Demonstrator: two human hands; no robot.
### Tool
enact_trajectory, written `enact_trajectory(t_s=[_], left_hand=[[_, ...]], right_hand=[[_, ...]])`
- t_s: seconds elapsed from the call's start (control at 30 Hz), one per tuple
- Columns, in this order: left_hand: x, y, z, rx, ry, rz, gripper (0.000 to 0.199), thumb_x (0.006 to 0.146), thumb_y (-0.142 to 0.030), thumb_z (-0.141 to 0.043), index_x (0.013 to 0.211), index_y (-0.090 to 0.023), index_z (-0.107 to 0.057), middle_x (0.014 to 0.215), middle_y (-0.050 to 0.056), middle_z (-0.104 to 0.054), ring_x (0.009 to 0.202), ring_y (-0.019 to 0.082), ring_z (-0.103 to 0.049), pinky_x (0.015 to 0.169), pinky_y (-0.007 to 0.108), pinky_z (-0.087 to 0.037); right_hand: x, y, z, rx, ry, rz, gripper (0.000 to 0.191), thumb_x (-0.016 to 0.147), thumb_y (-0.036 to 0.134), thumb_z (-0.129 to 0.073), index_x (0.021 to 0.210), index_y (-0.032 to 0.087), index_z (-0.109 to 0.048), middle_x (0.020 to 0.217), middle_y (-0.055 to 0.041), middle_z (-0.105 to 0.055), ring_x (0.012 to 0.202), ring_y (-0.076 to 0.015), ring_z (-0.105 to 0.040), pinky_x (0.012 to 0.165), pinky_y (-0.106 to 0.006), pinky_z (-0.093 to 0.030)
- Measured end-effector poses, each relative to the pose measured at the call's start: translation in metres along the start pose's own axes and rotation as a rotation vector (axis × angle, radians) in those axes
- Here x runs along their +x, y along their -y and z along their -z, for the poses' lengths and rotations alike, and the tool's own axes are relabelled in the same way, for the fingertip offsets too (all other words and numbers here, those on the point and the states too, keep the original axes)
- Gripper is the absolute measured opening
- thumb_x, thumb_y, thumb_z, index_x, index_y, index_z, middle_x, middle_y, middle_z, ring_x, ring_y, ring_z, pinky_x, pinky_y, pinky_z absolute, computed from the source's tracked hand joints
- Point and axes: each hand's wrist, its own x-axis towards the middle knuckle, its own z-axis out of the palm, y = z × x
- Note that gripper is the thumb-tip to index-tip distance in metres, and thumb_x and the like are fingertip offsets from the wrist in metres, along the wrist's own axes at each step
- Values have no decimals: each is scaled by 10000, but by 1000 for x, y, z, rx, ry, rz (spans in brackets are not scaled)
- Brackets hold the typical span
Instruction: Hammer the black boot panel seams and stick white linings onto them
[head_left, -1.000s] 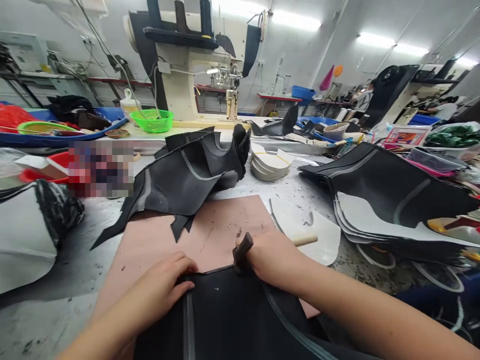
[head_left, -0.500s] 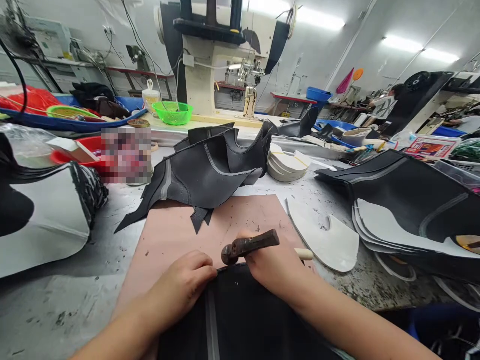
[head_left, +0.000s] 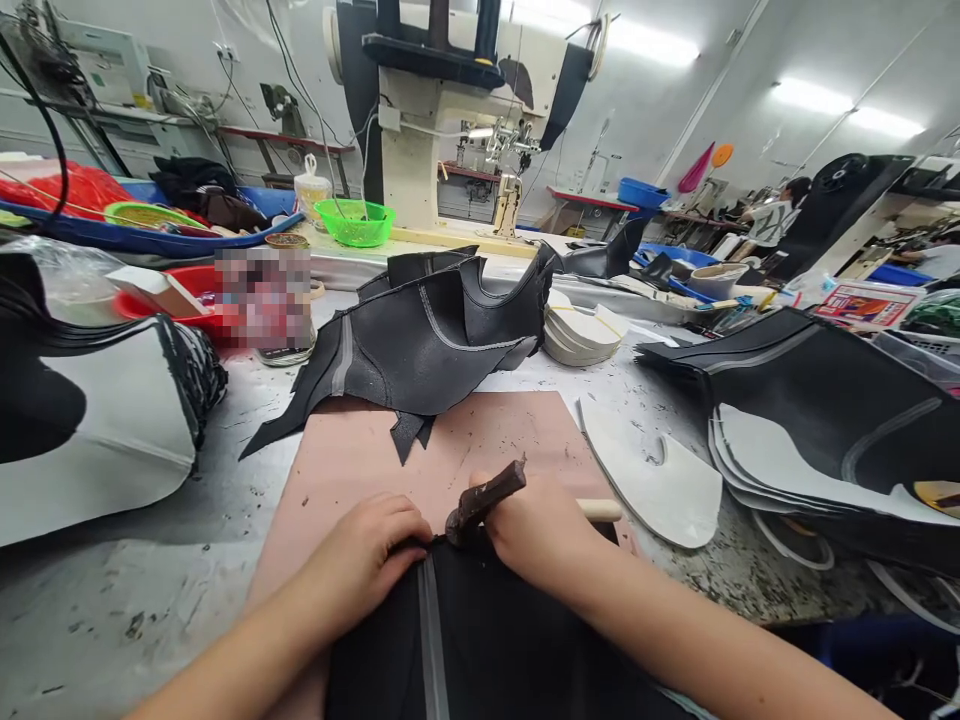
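Closed round a hammer [head_left: 486, 503], my right hand [head_left: 536, 530] keeps its dark, rusty head against the far edge of a black leather piece [head_left: 510, 630]. The pale wooden handle sticks out to the right of the fist. My left hand [head_left: 382, 545] pinches the same edge of the leather, just left of the hammer head. A grey strip [head_left: 431, 640] runs down the leather from beside my left fingertips. Under the work lies a pinkish board [head_left: 360, 465].
Stitched black leather pieces [head_left: 420, 335] overlap the board's far edge. Layered stacks stand left [head_left: 112, 420] and right [head_left: 825, 400]. A white curved piece [head_left: 652, 475] lies right of the board. Behind are a green basket [head_left: 354, 222] and a sewing machine [head_left: 409, 150].
The hammer head has come down onto the leather's edge and swung to a steeper angle, slightly left. My left hand still grips the edge. The whole view has shifted slightly.
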Motion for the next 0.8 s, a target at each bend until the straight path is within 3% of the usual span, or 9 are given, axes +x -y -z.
enact_trajectory(t_s=[0.17,0.3,0.43,0.53,0.67,0.8], left_hand=[[-6,-3,-7,196,-151,-221,247,876,-79,-377,819,-173,-597,745,29,-587,699,153,-530,624,263,-430],[-7,-8,-6,283,-152,-296,275,891,-68,-333,816,-156,-583,744,40,-582,710,167,-528,645,288,-438],[-7,-11,-4,285,-153,-285,275,904,-87,-324,823,-156,-578,750,41,-579,714,166,-530,648,286,-454],[-8,-11,-5,248,-152,-246,273,911,-105,-327,821,-167,-577,734,32,-565,695,153,-525,622,262,-455],[-9,-11,-7,225,-147,-200,272,899,-98,-341,773,-170,-571,718,25,-553,669,151,-514,606,259,-445],[-10,-5,0,135,-117,-52,149,854,-141,-469,753,-175,-574,755,20,-575,707,159,-541,622,260,-447]], right_hand=[[-1,0,-1,51,-74,-44,218,767,99,-441,889,205,-588,748,-24,-663,631,-158,-576,491,-271,-213],[1,2,-2,5,-45,16,160,743,114,-476,824,201,-583,702,-23,-656,594,-163,-573,476,-277,-194],[3,7,3,-28,-114,32,191,757,93,-460,854,218,-567,702,-2,-655,606,-162,-584,473,-278,-197],[3,9,6,-96,-60,78,161,761,81,-469,813,203,-559,682,-13,-650,595,-164,-588,467,-280,-203],[1,15,8,-115,-117,98,146,811,93,-455,830,203,-549,712,-19,-652,626,-177,-607,475,-271,-243],[4,22,8,-112,-9,133,147,835,110,-445,854,189,-567,720,-36,-658,638,-187,-611,490,-261,-292]])
